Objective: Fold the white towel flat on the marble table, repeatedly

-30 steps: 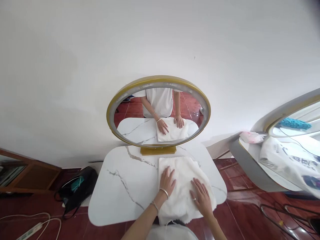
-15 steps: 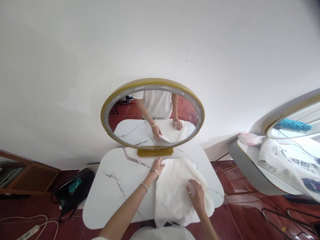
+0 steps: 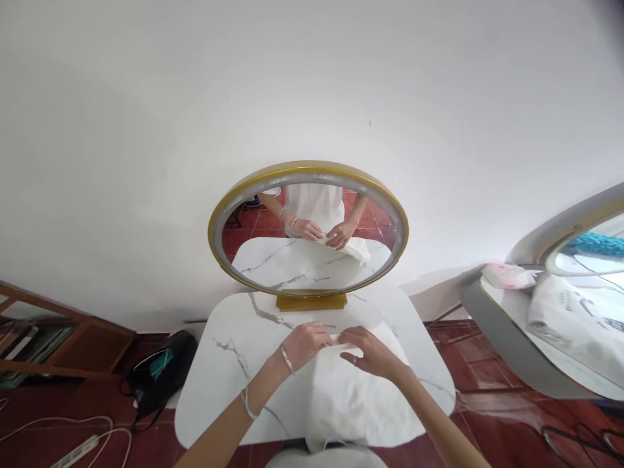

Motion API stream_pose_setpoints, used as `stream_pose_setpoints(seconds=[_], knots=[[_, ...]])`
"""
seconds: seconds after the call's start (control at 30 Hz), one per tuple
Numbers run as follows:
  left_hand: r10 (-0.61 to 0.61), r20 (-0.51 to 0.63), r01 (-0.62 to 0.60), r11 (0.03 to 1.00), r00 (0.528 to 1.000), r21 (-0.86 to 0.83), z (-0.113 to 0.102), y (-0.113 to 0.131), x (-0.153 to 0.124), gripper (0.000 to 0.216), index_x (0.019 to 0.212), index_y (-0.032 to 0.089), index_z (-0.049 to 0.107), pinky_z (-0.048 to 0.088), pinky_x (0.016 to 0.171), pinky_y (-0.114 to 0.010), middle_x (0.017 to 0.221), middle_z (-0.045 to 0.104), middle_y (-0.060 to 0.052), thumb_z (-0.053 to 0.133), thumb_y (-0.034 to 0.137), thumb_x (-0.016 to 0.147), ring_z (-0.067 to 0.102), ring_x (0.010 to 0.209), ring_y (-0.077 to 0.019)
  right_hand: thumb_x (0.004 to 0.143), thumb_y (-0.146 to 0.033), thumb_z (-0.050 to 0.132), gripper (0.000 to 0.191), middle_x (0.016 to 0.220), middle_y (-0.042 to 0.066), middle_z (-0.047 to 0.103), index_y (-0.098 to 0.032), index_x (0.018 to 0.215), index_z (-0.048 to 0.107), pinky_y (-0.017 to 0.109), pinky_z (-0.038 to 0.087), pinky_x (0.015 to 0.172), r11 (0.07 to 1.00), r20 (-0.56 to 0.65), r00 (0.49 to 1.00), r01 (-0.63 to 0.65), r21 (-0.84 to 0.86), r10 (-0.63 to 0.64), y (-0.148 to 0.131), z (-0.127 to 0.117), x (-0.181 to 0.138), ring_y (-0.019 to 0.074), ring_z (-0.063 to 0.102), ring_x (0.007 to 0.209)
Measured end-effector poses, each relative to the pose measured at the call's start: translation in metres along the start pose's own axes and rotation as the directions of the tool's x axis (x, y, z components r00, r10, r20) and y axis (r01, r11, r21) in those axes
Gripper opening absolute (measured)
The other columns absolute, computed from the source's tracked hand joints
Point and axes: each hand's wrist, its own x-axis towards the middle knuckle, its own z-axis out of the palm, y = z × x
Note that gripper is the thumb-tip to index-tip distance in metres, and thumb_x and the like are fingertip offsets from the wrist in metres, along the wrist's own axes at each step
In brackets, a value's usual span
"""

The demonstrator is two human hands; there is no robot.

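Observation:
A white cloth (image 3: 361,409) lies on the marble-patterned table, its far edge lifted between my hands and its near end hanging over the table's front. My left hand (image 3: 308,341), with bracelets on the wrist and forearm, pinches the far left corner. Close beside it, my right hand (image 3: 368,351) curls its fingers over the raised edge, thumb on the near side; a ring shows on one finger. Both hands and the cloth also appear in the oval mirror (image 3: 308,170). A thin white string shows at the cloth's near end.
The mirror's gold base (image 3: 312,303) stands at the back of the white table (image 3: 214,390), near the wall. At right, a second table (image 3: 507,344) holds a white printed bag (image 3: 570,318) and a pink-white packet (image 3: 509,275). A black bag (image 3: 168,370) and power strip (image 3: 75,453) lie left.
My left hand has lifted the cloth's far edge and drawn it toward me. My right hand has moved from lying on the cloth to that edge, beside the left. The view has shifted slightly left.

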Motion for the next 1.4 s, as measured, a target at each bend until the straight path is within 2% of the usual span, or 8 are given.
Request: stream_pose_setpoints(seconds=[0.13, 0.3, 0.73, 1.0, 1.1, 1.23, 1.3, 1.4], knots=[[0.072, -0.187, -0.074, 0.997, 0.980, -0.005, -0.044, 0.019, -0.006, 0.024, 0.081, 0.019, 0.067, 0.052, 0.067, -0.023, 0.079, 0.071, -0.001, 0.048, 0.010, 0.092, 0.063, 0.076, -0.0134, 0.085, -0.043, 0.058, 0.027, 0.073, 0.003, 0.062, -0.018, 0.076, 0.063, 0.026, 0.043, 0.061, 0.970, 0.128, 0.968, -0.228, 0.082, 0.217, -0.002, -0.045, -0.012, 0.0155, 0.055, 0.067], [0.032, -0.293, -0.048, 0.998, 0.955, -0.046, -0.095, 0.029, -0.020, 0.019, 0.084, 0.019, 0.068, 0.054, 0.072, -0.024, 0.081, 0.072, -0.001, 0.052, 0.012, 0.091, 0.065, 0.078, -0.0130, 0.078, -0.057, 0.061, 0.040, 0.072, 0.002, 0.064, -0.018, 0.068, 0.065, 0.025, 0.044, 0.065, 0.902, 0.203, 0.896, -0.421, 0.098, 0.396, 0.007, -0.093, -0.044, 0.0164, 0.056, 0.071], [-0.292, -0.154, 0.269, 0.951, 0.944, -0.154, -0.132, 0.022, -0.063, 0.025, 0.086, 0.026, 0.072, 0.056, 0.076, -0.028, 0.088, 0.074, -0.001, 0.048, 0.025, 0.092, 0.068, 0.082, -0.0156, 0.074, -0.043, 0.063, 0.023, 0.075, 0.003, 0.067, -0.022, 0.068, 0.069, 0.029, 0.049, 0.068, 0.877, 0.200, 0.901, -0.424, 0.226, 0.385, 0.009, -0.074, -0.056, 0.0198, 0.060, 0.074], [-0.516, -0.347, 0.528, 0.847, 0.783, -0.067, -0.157, 0.007, -0.090, 0.024, 0.073, 0.024, 0.070, 0.053, 0.062, -0.026, 0.075, 0.072, 0.000, 0.059, 0.042, 0.084, 0.061, 0.061, -0.0146, 0.070, -0.046, 0.067, 0.023, 0.060, 0.003, 0.064, -0.023, 0.071, 0.073, 0.028, 0.046, 0.053, 0.927, -0.114, 0.924, -0.350, 0.132, 0.365, -0.020, -0.108, 0.002, 0.0155, 0.052, 0.053], [-0.532, -0.568, 0.585, 0.804, 0.628, -0.106, -0.193, 0.005, -0.089, 0.025, 0.075, 0.024, 0.070, 0.050, 0.051, -0.023, 0.068, 0.070, 0.002, 0.061, 0.047, 0.081, 0.054, 0.050, -0.0113, 0.077, -0.043, 0.064, 0.024, 0.042, -0.004, 0.049, -0.024, 0.088, 0.074, 0.027, 0.045, 0.045, 0.927, -0.290, 0.890, -0.290, 0.238, 0.353, -0.061, -0.135, 0.036, 0.0118, 0.043, 0.040], [-0.567, -0.758, 0.606, 0.738, 0.321, -0.296, -0.242, -0.013, -0.067, 0.032, 0.091, 0.021, 0.070, 0.055, 0.060, -0.025, 0.087, 0.073, -0.003, 0.063, 0.049, 0.078, 0.067, 0.072, -0.0165, 0.084, -0.037, 0.062, 0.021, 0.085, 0.004, 0.069, -0.021, 0.096, 0.070, 0.034, 0.058, 0.073, 0.980, -0.753, 0.657, 0.125, 0.155, 0.035, -0.125, -0.159, 0.110, 0.0183, 0.067, 0.079], [-0.590, -0.749, 0.584, 0.735, 0.302, -0.343, -0.251, -0.033, -0.050, 0.049, 0.116, 0.018, 0.063, 0.058, 0.076, -0.033, 0.119, 0.066, -0.011, 0.063, 0.051, 0.079, 0.067, 0.099, -0.0234, 0.090, -0.039, 0.055, 0.030, 0.110, 0.009, 0.065, -0.019, 0.109, 0.066, 0.041, 0.056, 0.084, 0.963, -0.837, 0.495, 0.238, -0.128, -0.234, -0.144, -0.155, 0.155, 0.0223, 0.063, 0.103], [-0.520, -0.754, 0.521, 0.807, 0.402, -0.279, -0.239, -0.069, -0.024, 0.073, 0.142, 0.017, 0.038, 0.040, 0.108, -0.046, 0.151, 0.036, -0.017, 0.060, 0.053, 0.082, 0.040, 0.136, -0.0306, 0.093, -0.043, 0.049, 0.049, 0.135, 0.016, 0.052, -0.016, 0.134, 0.050, 0.046, 0.048, 0.095, 0.798, -0.631, 0.515, 0.204, -0.567, -0.580, -0.147, -0.133, 0.215, 0.0280, 0.052, 0.119]])
